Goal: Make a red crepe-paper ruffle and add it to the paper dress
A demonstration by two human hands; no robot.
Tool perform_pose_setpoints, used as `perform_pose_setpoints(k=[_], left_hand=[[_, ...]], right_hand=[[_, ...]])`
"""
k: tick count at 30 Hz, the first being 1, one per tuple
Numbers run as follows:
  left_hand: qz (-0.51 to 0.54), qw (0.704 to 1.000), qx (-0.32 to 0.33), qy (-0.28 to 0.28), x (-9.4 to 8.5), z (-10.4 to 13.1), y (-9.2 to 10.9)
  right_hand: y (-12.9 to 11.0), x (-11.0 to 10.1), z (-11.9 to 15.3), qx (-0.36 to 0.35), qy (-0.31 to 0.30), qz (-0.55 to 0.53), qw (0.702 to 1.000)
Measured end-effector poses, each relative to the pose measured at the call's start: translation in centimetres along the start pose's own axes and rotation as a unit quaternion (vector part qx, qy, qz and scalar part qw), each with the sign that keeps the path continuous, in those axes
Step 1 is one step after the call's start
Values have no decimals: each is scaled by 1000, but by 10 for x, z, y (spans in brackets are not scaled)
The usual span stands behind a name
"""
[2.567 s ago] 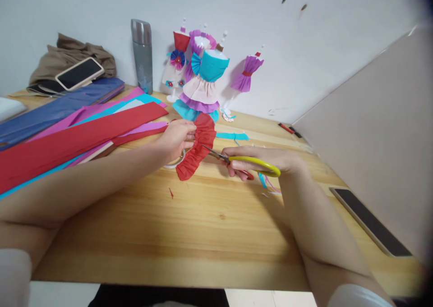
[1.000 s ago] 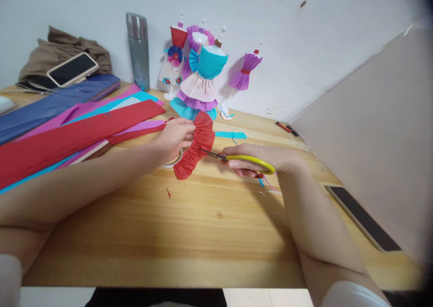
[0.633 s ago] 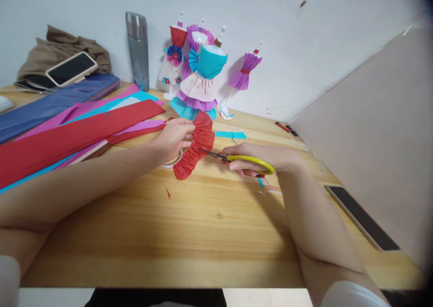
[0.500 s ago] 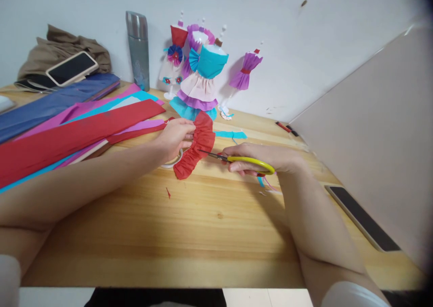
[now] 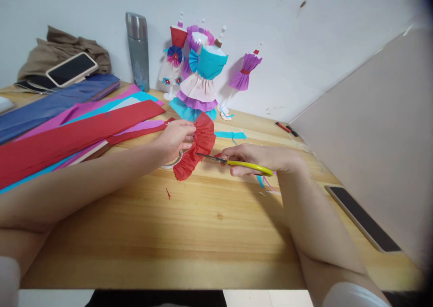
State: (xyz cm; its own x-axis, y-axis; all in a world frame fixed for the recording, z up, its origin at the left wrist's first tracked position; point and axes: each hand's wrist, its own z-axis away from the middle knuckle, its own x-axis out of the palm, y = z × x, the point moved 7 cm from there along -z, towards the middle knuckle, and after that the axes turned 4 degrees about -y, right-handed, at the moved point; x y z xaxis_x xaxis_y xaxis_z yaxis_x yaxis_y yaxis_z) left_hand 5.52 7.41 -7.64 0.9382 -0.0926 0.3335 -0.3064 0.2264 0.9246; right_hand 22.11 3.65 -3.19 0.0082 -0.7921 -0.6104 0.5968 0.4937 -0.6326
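Observation:
A gathered strip of red crepe paper [image 5: 204, 138] hangs curved over the table, its upper left edge pinched in my left hand [image 5: 178, 138]. My right hand [image 5: 248, 157] is closed on scissors with yellow handles [image 5: 252, 166]. The dark blades point left, with their tips at the lower part of the red ruffle. Whether the blades are parted is hard to make out. Under my left hand lies a roll of tape [image 5: 174, 162], partly covered by the ruffle. A small red scrap [image 5: 168, 193] rests on the wood below.
Small dress forms in paper dresses, one turquoise [image 5: 212, 62], stand at the back beside a grey bottle [image 5: 138, 52]. Long crepe sheets [image 5: 81, 138] cover the left side. One phone [image 5: 361, 218] lies at right, another [image 5: 72, 69] at back left by brown cloth [image 5: 77, 43].
The scissors have moved slightly left, so their tips now overlap the ruffle further. The handles have tilted a little. My left hand is almost still.

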Motion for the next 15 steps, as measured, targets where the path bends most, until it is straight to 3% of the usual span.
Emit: perform_pose_setpoints(k=[15], left_hand=[[15,1000,10,14,2,4,3]], right_hand=[[11,6,-7,19,-5,-59,998]])
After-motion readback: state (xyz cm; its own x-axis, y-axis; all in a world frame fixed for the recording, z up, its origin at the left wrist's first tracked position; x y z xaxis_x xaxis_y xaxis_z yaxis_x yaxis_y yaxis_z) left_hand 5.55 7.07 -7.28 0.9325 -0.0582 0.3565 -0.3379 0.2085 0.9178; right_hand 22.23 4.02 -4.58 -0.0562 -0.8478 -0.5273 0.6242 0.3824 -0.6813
